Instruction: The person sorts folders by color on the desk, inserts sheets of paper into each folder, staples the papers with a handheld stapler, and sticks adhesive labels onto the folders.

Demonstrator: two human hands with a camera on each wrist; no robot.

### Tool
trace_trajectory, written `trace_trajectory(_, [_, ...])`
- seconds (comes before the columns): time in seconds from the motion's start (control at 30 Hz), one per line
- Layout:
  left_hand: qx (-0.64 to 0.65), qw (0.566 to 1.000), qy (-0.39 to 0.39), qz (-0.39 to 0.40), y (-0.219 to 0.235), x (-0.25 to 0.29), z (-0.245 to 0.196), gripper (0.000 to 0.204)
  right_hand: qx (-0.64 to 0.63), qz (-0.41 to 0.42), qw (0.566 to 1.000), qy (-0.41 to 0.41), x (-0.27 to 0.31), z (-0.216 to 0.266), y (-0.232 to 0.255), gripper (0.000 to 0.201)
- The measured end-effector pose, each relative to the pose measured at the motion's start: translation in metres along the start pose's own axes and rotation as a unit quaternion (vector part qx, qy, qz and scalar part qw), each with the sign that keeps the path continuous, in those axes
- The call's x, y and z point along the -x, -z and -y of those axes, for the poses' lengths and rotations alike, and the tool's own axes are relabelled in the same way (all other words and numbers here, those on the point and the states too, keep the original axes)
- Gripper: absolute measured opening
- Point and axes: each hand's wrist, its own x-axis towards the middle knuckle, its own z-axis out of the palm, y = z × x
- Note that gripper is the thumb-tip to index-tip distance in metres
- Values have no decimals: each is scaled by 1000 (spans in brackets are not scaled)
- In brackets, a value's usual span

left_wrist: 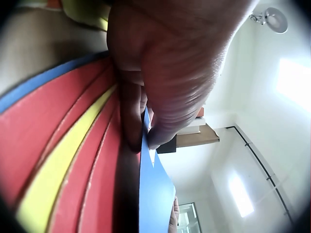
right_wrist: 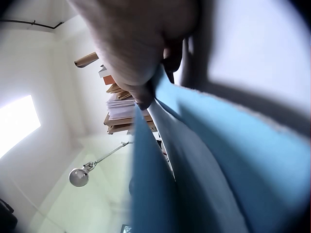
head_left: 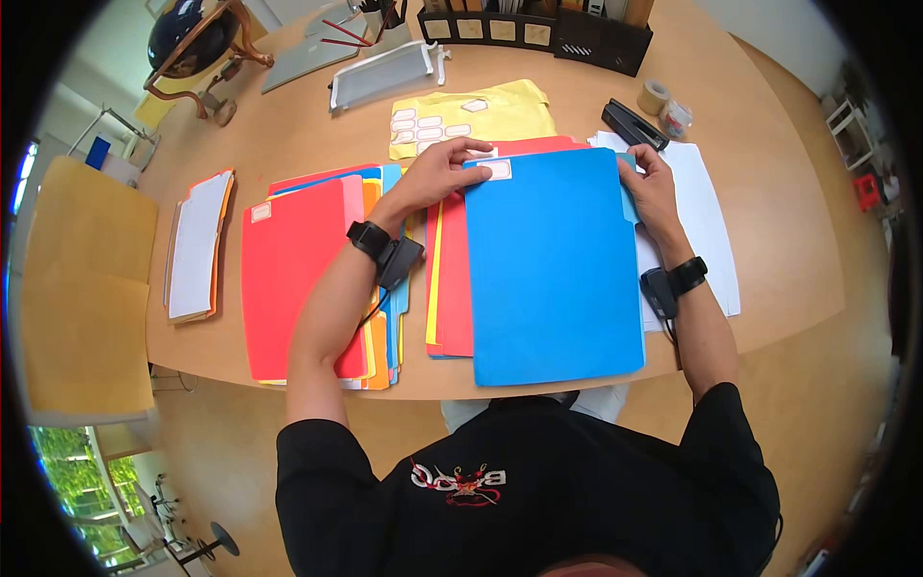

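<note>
A blue file folder with a white label at its top left lies over a stack of red and yellow folders. My left hand pinches its upper left corner, thumb on the label; the left wrist view has the fingers behind the blue cover. At the upper right edge, my right hand pinches the folder between thumb and fingers. In the right wrist view the covers stand slightly apart, with white paper between them and a light blue back cover.
Another folder pile, red on top, lies left. White sheets lie right, below a black stapler and tape roll. Behind are a yellow envelope with labels, a clear tray, a black organizer and a globe.
</note>
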Motion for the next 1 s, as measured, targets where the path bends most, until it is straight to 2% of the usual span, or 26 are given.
trace_trajectory(0.13, [55, 997, 27, 41, 2, 5, -1, 53, 27, -13, 1000, 1, -4, -7, 2, 22])
trace_trajectory(0.23, [7, 998, 40, 47, 2, 7, -11, 53, 20, -23, 999, -16, -3, -6, -1, 23])
trace_trajectory(0.3, [4, 994, 87, 63, 3, 10, -18, 53, 114, -5, 993, -31, -5, -8, 0, 27])
trace_trajectory(0.33, [1, 994, 87, 66, 4, 10, -18, 53, 112, -9, 993, -31, -9, -9, 4, 27])
trace_trajectory(0.4, [3, 993, 95, 67, 5, 10, -18, 51, 224, 49, 967, -114, -27, -9, 13, 31])
trace_trajectory(0.43, [0, 993, 96, 67, 5, 10, -18, 51, 222, 49, 967, -113, -37, -1, 11, 31])
trace_trajectory(0.5, [5, 995, 71, 74, 3, 10, -18, 51, 430, 50, 901, 33, -56, 17, 10, 30])
trace_trajectory(0.57, [-3, 995, 74, 74, 3, 11, -18, 50, 425, 42, 901, 72, -75, 37, -17, 25])
trace_trajectory(0.63, [-11, 994, 73, 74, 3, 9, -19, 50, 423, 133, 885, 142, -95, 41, -44, 25])
trace_trajectory(0.7, [-4, 994, 84, 71, 2, 10, -18, 50, 464, 238, 838, 162, -108, 45, -80, 26])
trace_trajectory(0.77, [0, 994, 84, 69, 2, 9, -17, 49, 402, 288, 833, 248, -124, 21, -110, 29])
trace_trajectory(0.9, [34, 993, 80, 75, 2, 9, -13, 46, 328, 294, 851, 288, -126, 4, -162, 32])
trace_trajectory(0.97, [24, 993, 81, 79, 4, 9, -16, 45, 383, 346, 831, 208, -116, 16, -170, 35])
trace_trajectory(1.0, [17, 993, 82, 83, 3, 8, -16, 45, 391, 330, 832, 216, -113, 18, -170, 33])
